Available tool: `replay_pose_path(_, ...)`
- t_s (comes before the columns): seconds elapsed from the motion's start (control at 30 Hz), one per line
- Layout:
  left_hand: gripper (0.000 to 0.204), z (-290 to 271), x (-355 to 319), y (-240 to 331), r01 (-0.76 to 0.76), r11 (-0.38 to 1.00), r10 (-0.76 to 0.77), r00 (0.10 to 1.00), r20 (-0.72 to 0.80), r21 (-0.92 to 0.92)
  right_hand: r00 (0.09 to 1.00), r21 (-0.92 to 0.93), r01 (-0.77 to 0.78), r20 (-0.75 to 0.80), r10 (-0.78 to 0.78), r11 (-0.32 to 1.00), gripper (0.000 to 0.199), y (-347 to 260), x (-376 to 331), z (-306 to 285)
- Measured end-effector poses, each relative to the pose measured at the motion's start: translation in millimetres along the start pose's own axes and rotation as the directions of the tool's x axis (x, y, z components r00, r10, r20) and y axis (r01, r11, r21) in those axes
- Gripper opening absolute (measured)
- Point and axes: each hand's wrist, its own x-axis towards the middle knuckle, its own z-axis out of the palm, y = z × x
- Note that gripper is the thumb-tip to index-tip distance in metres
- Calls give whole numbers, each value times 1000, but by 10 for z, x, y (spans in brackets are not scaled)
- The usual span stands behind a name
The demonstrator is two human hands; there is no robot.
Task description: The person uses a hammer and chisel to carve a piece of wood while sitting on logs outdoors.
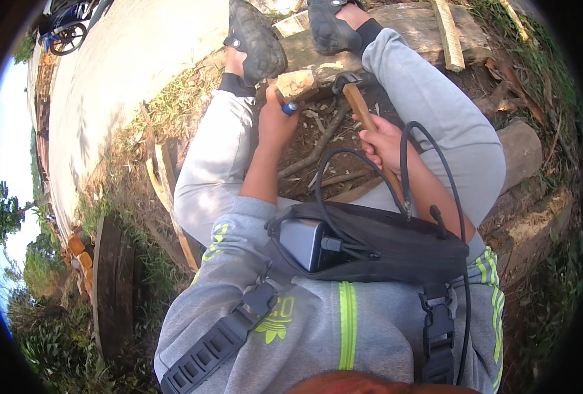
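Note:
My left hand is closed around a blue-handled tool; only the rounded blue end shows, and its working part is hidden. Just beyond that fist lies a wood block with a pale, rough-cut face, between my shoes. I cannot tell whether the fist touches the block. My right hand grips the wooden handle of a hammer. Its dark metal head points away from me, a little to the right of the block and apart from the blue end.
A thick log lies across the far side, with a pale wood strip on it. Sticks and chips cover the soil between my legs. A black bag with looping cables hangs at my chest, near my right forearm.

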Motion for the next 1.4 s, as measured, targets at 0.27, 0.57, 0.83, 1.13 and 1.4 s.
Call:
replay_pose_path(0.27, 74, 87, -60, -113, -74, 996, 78, 995, -63, 54, 994, 53, 57, 95, -61, 997, 50, -79, -102, 66)
replay_pose_path(0.57, 70, -69, 24, 100, 109, 993, -109, 994, 3, -53, 995, 73, 65, 70, -70, 995, 46, 3, -62, 48)
replay_pose_path(0.83, 76, 34, 62, -56, 82, 989, -90, 994, -63, -119, 996, 64, 65, 53, -69, 996, 48, -10, -65, 34)
replay_pose_path(1.13, 74, -54, 87, 90, 112, 990, -118, 990, -72, -84, 999, 21, 46, 26, -47, 999, 49, 12, -39, 24)
replay_pose_path(1.4, 76, -36, 84, 19, 126, 988, -131, 990, -51, -85, 999, 6, 41, 13, -42, 999, 49, 18, -28, 22)
